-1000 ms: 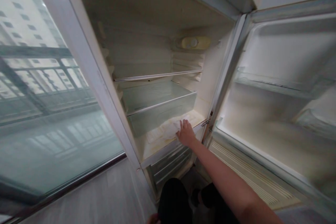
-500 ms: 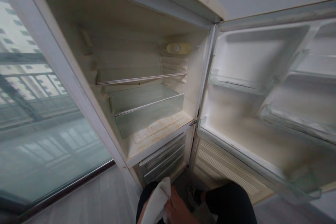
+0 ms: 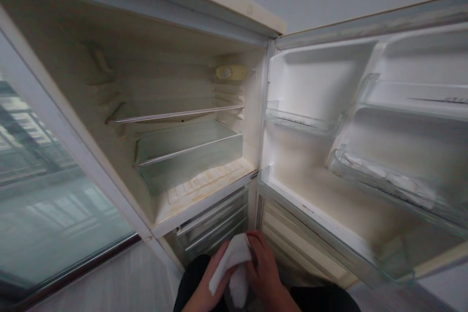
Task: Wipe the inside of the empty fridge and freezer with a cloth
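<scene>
Low in the view, between my knees, a white cloth (image 3: 236,251) is bunched and folded, with one end hanging down. My left hand (image 3: 214,273) grips it from the left, and part of the cloth drapes over its fingers. On the other side my right hand (image 3: 265,265) has its fingers curled against the cloth's right edge. Straight in front stands a fridge (image 3: 204,204) with its upper compartment open. Inside are a glass shelf (image 3: 175,114) and a clear drawer (image 3: 193,156) above a yellow-stained floor.
The fridge door (image 3: 310,156) is swung out to the right; its clear door bin (image 3: 387,180) holds something whitish. Below are freezer drawers (image 3: 215,224) and the ribbed lower door (image 3: 303,239). A glass pane (image 3: 66,204) lies to the left, above a grey floor (image 3: 109,278).
My view has turned right, so the fridge sits further left. Both hands and the cloth have risen into fuller view, and my right hand has come up beside the cloth.
</scene>
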Demonstrator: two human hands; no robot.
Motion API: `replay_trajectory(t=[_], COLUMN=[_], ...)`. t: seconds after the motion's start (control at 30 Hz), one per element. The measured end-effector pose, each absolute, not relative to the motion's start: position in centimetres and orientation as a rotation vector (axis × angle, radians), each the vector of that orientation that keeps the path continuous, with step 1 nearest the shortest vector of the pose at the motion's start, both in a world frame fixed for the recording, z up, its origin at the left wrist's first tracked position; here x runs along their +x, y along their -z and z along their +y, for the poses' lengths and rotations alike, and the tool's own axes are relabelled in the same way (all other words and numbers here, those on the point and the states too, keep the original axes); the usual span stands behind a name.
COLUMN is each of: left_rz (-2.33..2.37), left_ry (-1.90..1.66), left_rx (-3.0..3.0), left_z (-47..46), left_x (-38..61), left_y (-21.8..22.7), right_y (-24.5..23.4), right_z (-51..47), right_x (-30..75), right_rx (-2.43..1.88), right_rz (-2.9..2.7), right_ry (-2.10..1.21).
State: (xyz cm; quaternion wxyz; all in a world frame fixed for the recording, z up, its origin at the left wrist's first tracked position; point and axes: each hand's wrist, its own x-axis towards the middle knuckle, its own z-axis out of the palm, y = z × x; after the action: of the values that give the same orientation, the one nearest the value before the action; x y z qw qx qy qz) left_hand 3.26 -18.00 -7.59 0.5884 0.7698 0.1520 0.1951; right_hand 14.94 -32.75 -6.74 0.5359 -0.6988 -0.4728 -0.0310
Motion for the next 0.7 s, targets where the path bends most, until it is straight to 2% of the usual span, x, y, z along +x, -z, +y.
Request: replay_trajectory(t=[0.13, 0.33, 0.5, 0.57, 0.7], left_rz=[0.311, 0.296, 0.392, 0.382, 0.409], left_ry=[-0.425, -0.489, -0.539, -0.515, -0.465], left_rx=[1.818, 1.872, 1.867, 1.868, 1.92], left_z=[-18.3, -18.3, -18.4, -18.7, -19.6], left_x=[4.3, 4.4, 5.7, 6.6, 8.4], left_y=[5.0, 3.5, 1.9, 1.1, 0.2], right_y=[5.7, 7.9, 8.1, 8.3, 10.0], right_z=[-33.5, -34.0, -34.3, -34.5, -34.5], right_x=[16.5, 16.8, 18.1, 18.3, 15.7], right_rx=[-1.554, -1.476, -1.465, -1.529, -1.509], right_rz=[-1.05, -0.852, -0.496, -0.534, -0.836], right_ry=[-0.04, -0.089, -0.257, -0.082, 0.732])
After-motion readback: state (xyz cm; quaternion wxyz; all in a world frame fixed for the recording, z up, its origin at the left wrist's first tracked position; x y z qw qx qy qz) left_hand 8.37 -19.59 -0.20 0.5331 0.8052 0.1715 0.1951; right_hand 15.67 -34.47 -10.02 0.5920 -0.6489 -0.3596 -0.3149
